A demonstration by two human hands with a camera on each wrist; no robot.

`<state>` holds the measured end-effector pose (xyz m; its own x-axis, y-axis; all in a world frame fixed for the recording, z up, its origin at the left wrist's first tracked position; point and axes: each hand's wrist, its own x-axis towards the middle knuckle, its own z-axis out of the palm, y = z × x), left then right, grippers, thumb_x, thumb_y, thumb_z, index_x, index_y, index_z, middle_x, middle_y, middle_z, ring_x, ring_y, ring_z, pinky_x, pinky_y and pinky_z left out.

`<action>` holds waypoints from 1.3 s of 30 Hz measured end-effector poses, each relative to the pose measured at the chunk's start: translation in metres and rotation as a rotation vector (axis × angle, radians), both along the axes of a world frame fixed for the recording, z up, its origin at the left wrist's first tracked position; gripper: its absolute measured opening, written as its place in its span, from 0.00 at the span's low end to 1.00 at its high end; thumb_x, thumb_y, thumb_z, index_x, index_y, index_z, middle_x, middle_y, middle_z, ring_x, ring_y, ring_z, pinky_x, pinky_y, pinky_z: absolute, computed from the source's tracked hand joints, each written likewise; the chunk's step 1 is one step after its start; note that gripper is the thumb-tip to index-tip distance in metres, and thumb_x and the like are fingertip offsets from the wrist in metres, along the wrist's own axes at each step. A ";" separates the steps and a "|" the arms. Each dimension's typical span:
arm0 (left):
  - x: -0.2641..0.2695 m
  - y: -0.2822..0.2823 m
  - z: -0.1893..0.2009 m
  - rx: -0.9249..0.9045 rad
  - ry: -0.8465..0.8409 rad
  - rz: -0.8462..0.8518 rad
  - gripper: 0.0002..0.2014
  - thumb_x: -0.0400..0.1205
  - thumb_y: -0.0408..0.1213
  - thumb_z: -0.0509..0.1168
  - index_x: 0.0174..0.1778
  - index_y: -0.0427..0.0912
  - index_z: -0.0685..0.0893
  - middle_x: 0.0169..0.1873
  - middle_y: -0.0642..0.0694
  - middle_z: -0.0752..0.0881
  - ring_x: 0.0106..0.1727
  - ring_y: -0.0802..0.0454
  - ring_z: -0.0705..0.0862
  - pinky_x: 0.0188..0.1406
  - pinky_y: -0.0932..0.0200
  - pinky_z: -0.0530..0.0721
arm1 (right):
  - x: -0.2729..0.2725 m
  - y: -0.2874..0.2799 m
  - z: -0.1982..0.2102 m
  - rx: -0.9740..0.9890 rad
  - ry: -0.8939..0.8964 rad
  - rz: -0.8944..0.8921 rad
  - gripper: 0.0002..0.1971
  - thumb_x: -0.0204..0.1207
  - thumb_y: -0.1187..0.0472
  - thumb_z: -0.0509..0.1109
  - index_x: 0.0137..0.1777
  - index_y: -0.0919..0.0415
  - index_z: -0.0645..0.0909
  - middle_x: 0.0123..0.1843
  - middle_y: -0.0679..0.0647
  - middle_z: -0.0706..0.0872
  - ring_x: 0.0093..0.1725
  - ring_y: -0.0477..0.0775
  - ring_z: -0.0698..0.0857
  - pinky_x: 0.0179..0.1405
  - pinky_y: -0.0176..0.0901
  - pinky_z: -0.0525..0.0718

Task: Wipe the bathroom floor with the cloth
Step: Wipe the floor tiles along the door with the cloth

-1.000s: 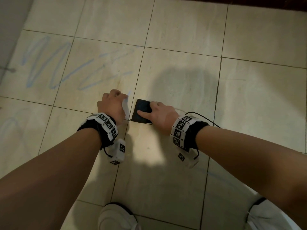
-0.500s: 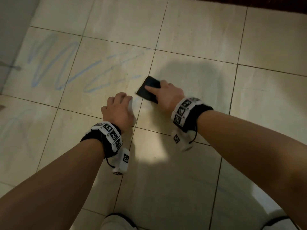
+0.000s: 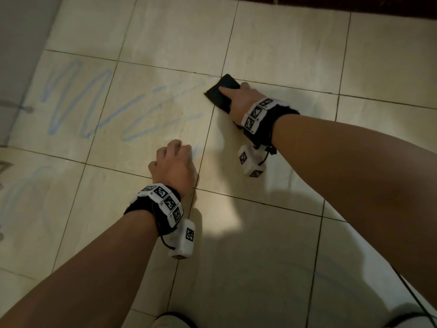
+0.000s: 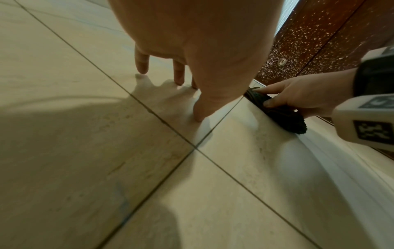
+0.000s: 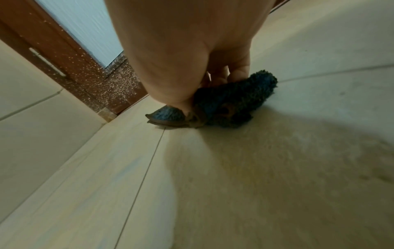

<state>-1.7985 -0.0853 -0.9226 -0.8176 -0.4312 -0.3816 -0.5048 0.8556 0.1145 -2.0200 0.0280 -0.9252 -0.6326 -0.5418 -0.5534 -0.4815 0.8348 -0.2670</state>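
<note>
A dark, fluffy cloth (image 3: 221, 94) lies folded on the beige floor tiles (image 3: 272, 256), just right of a grout line. My right hand (image 3: 236, 97) presses it down, index finger stretched over the top. In the left wrist view the thumb pinches the side of the cloth (image 4: 283, 118). The right wrist view shows fingers curled onto the cloth (image 5: 234, 101). Blue scribbles (image 3: 78, 102) cover the tiles left of the cloth. My left hand (image 3: 173, 152) holds nothing and is propped on its fingertips (image 4: 179, 75) on the tile nearer me.
A dark brown door sill (image 3: 331, 5) runs along the far edge of the floor, with a spotted door frame (image 5: 74, 67) and frosted glass above it. A grey wall (image 3: 19, 43) stands at the left. White shoes (image 3: 170, 321) are at the bottom edge.
My right hand has slid the cloth away from me and to the right, past the end of the blue scribbles. The left hand has stayed propped on the floor.
</note>
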 end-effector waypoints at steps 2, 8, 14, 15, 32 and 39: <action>-0.002 0.001 0.003 0.002 -0.045 0.002 0.21 0.82 0.39 0.59 0.73 0.51 0.72 0.78 0.48 0.63 0.75 0.41 0.65 0.63 0.39 0.73 | -0.004 0.005 0.002 0.010 -0.032 -0.024 0.39 0.83 0.57 0.66 0.88 0.42 0.47 0.84 0.66 0.57 0.75 0.70 0.72 0.72 0.55 0.76; -0.005 0.004 0.007 0.018 -0.119 0.021 0.21 0.86 0.40 0.51 0.76 0.54 0.68 0.81 0.51 0.59 0.77 0.42 0.62 0.66 0.39 0.69 | -0.018 0.069 0.001 0.011 0.021 -0.188 0.34 0.85 0.57 0.59 0.88 0.41 0.49 0.83 0.64 0.58 0.71 0.70 0.76 0.70 0.55 0.78; -0.007 0.007 0.014 0.021 -0.171 0.011 0.22 0.84 0.39 0.54 0.76 0.53 0.68 0.82 0.50 0.57 0.79 0.42 0.60 0.68 0.38 0.67 | -0.020 0.160 0.003 0.077 0.071 -0.395 0.35 0.84 0.59 0.60 0.86 0.37 0.50 0.81 0.65 0.61 0.64 0.72 0.80 0.58 0.54 0.80; -0.008 0.008 0.016 0.024 -0.178 0.016 0.22 0.84 0.38 0.55 0.76 0.53 0.68 0.82 0.50 0.57 0.79 0.42 0.60 0.68 0.38 0.67 | -0.019 0.175 0.003 0.087 0.076 -0.420 0.35 0.84 0.59 0.60 0.86 0.38 0.50 0.81 0.66 0.61 0.64 0.72 0.80 0.60 0.54 0.80; -0.005 0.008 0.015 0.042 -0.156 0.004 0.22 0.87 0.39 0.54 0.79 0.50 0.66 0.83 0.48 0.55 0.80 0.43 0.58 0.66 0.39 0.71 | 0.004 0.174 0.009 0.146 0.072 -0.501 0.36 0.84 0.61 0.61 0.87 0.39 0.49 0.81 0.65 0.61 0.67 0.73 0.77 0.64 0.58 0.80; -0.012 0.005 0.020 0.070 -0.216 -0.013 0.25 0.82 0.36 0.61 0.77 0.49 0.69 0.83 0.47 0.55 0.81 0.42 0.57 0.71 0.36 0.69 | 0.043 0.086 0.009 0.086 0.019 -0.129 0.38 0.84 0.60 0.61 0.86 0.37 0.46 0.79 0.63 0.62 0.61 0.69 0.80 0.58 0.57 0.84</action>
